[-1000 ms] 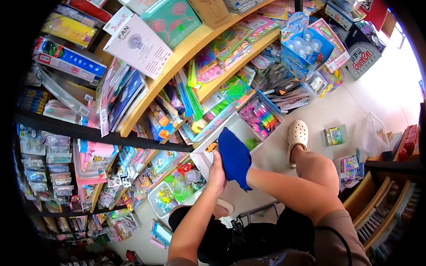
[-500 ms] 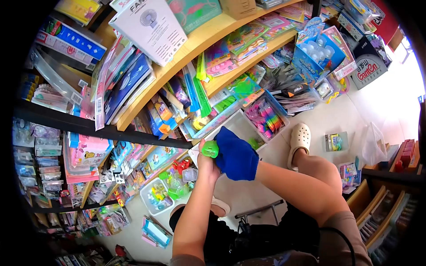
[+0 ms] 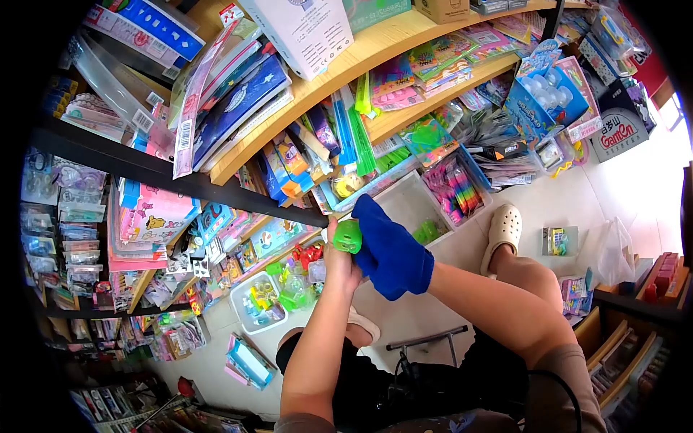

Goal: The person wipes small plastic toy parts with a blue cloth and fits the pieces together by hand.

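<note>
Green piece (image 3: 348, 236) has appeared in left hand (image 3: 340, 263), beside blue cloth (image 3: 393, 252).

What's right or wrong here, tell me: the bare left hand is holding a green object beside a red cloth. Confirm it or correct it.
The colour is wrong: the cloth is blue, as the head view shows. The bare left hand is indeed holding a green object beside it.

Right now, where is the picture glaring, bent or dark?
Head view: glare whitens the floor at right; the upper shelf looks bowed, likely lens distortion; black fills the corners; the blue cloth keeps a clear outline.
</note>
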`<move>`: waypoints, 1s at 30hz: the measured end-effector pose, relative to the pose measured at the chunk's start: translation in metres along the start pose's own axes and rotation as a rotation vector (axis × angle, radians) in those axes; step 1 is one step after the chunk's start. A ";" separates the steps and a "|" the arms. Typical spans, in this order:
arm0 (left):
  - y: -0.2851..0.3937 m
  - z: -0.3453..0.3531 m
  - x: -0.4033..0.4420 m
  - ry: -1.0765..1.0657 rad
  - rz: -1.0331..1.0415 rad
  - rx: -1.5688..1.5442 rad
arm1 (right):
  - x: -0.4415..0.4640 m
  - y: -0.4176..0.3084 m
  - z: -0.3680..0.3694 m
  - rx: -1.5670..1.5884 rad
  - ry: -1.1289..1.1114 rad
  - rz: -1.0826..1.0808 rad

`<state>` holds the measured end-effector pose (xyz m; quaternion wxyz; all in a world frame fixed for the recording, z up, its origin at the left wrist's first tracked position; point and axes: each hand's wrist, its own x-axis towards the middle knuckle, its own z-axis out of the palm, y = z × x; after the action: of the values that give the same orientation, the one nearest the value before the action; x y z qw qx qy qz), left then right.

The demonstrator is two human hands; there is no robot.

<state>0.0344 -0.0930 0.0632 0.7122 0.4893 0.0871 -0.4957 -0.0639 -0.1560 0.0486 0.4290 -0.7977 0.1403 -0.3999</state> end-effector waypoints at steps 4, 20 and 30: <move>-0.002 0.003 -0.010 -0.053 0.171 0.297 | 0.011 -0.018 -0.013 0.170 -0.072 0.191; -0.005 -0.027 -0.007 -0.399 0.349 0.746 | 0.010 0.017 -0.037 -0.343 -0.093 0.237; 0.012 -0.041 -0.012 -0.359 0.399 0.731 | 0.020 -0.012 -0.038 0.075 -0.295 0.183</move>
<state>0.0527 -0.0527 0.0575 0.5780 0.6223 -0.3146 -0.4239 -0.0809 -0.1817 0.0808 0.5090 -0.8151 0.1326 -0.2427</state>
